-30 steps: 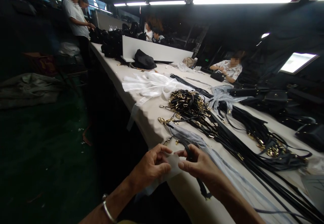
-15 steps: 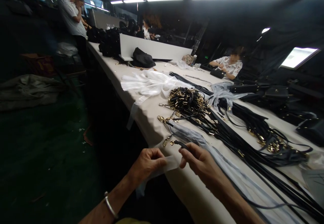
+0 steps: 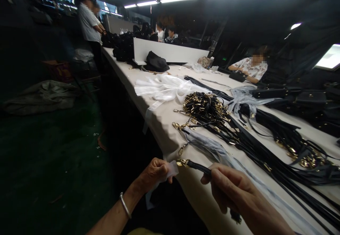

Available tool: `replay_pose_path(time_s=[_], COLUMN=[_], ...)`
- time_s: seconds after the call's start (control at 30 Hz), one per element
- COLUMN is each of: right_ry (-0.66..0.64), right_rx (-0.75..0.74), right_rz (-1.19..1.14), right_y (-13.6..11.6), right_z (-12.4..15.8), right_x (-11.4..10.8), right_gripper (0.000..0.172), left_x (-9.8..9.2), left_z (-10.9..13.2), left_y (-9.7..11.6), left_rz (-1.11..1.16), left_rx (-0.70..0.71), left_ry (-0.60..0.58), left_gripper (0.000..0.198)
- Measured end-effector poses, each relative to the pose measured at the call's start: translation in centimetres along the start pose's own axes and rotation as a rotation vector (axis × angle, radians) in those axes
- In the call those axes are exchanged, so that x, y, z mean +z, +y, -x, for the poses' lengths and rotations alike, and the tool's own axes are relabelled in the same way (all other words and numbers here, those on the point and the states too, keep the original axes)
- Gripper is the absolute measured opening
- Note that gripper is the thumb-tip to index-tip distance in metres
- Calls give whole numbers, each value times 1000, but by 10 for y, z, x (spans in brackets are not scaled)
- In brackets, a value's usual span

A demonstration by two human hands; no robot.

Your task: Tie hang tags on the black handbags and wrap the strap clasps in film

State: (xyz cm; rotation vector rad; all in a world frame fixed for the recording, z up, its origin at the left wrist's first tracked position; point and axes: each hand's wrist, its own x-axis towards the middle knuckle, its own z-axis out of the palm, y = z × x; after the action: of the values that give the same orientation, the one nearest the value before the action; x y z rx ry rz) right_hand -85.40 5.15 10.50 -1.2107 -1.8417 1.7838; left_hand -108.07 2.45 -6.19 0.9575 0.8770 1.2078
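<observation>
My left hand point(image 3: 156, 173) pinches the end of a thin translucent plastic sleeve point(image 3: 172, 168), whose length hangs down below the fingers. Just to its right, my right hand point(image 3: 231, 185) grips a black strap point(image 3: 198, 166) between thumb and fingers. The strap's gold clasp point(image 3: 182, 162) points left at the mouth of the sleeve; I cannot tell whether they touch. Another black end with a bit of gold point(image 3: 235, 216) hangs under my right hand. Close by on the table, a gold snap hook point(image 3: 182, 150) lies beside a strap covered in clear plastic point(image 3: 209, 144).
A heap of black straps with gold hooks point(image 3: 205, 105) lies on the cloth-covered table point(image 3: 164, 129). White plastic sleeves point(image 3: 164, 86) are bundled behind it. More straps point(image 3: 281, 125) stretch along the right. A co-worker point(image 3: 252, 67) sits across; another person point(image 3: 90, 26) stands far left.
My right hand has moved right and closer to me, showing more strap and its gold clasp. The clasp is lower, level with the sleeve end in my left hand. The view has shifted left.
</observation>
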Motion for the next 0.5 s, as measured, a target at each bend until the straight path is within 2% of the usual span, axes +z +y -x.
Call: replay_pose_path(time_s=[0.27,0.5], right_ry=[-61,-125], right_rx=[41,39], right_rz=[35,24], right_y=[7,18], right_z=[-6,-11], right_x=[6,11], right_gripper=[62,57], left_x=[4,4], left_z=[2,3], left_y=[7,11], left_rz=[-24,-3], left_rx=[3,-20], left_ry=[-7,-46], left_gripper=[78,74])
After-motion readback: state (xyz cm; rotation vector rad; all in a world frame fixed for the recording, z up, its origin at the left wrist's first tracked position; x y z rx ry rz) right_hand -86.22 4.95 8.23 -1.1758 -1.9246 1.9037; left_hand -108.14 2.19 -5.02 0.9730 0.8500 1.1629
